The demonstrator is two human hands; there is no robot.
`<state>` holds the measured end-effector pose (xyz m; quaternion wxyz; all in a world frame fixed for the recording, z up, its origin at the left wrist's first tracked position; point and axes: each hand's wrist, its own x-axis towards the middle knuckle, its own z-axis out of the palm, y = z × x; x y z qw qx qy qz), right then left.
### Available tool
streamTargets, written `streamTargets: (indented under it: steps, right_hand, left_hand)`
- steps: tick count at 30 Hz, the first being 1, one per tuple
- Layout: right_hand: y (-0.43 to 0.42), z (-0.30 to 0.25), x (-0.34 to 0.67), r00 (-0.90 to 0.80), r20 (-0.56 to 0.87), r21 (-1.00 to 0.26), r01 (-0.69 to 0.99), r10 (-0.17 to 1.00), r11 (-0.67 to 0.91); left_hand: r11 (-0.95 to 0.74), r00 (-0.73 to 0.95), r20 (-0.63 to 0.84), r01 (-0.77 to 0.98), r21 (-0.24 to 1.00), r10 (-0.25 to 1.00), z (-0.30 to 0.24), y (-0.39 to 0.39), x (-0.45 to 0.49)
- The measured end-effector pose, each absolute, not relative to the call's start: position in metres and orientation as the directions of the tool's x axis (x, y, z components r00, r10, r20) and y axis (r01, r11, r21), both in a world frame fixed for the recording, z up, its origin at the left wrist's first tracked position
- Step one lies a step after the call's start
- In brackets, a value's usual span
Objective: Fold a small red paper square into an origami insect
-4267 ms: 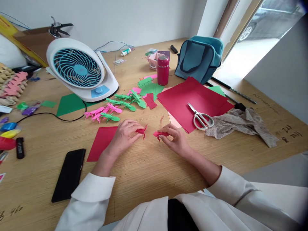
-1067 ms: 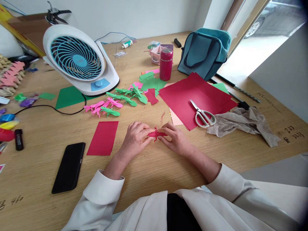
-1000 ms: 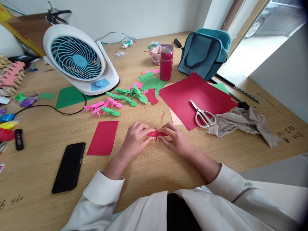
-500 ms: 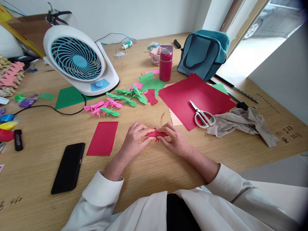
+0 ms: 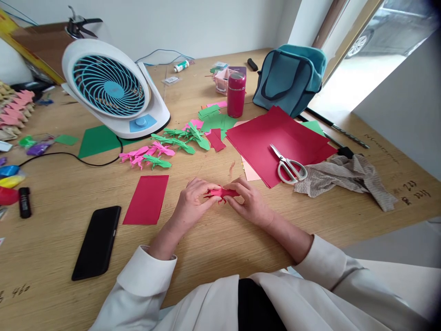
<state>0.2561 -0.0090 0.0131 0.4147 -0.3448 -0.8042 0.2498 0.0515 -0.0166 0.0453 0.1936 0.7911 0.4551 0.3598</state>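
A small red folded paper figure (image 5: 220, 193) with thin pointed bits sticking out is held above the table between both hands. My left hand (image 5: 195, 200) pinches it from the left, thumb below and fingers above. From the right, my right hand (image 5: 251, 202) grips its other end the same way. The fingers cover parts of it. To the left of my hands lies a red paper rectangle (image 5: 146, 200). Beyond them, green folded paper figures (image 5: 177, 143) and pink ones (image 5: 138, 155) lie in a group.
White-handled scissors (image 5: 291, 168) rest on large red sheets (image 5: 272, 138), beside a crumpled cloth (image 5: 344, 179). A black phone (image 5: 97, 242) lies at left. Behind stand a fan (image 5: 113, 89), a red flask (image 5: 236, 95) and a teal bag (image 5: 289, 80).
My left fingers have shifted slightly along the red figure, and more of its left end now shows past them. My right hand keeps its pinch.
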Motion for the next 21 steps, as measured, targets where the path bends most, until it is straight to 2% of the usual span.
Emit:
streamTargets:
  steps: [5, 10, 21]
  right_hand:
    - [-0.0093, 0.0139, 0.2555, -0.383, 0.511, -0.714, 0.31, 0.77, 0.628]
    - [-0.0096, 0.0149, 0.255, -0.376, 0.513, -0.72, 0.302, 0.772, 0.625]
    - [-0.008, 0.0141, 0.2576, -0.355, 0.507, -0.738, 0.292, 0.785, 0.609]
  left_hand:
    - [-0.407, 0.225, 0.339, 0.517, 0.753, 0.914, 0.0405, -0.0163, 0.0516]
    - [-0.338, 0.194, 0.279, 0.456, 0.823, 0.941, 0.0359, -0.0164, 0.052]
    - [-0.359, 0.184, 0.309, 0.501, 0.787, 0.933, 0.0443, -0.0158, 0.0489]
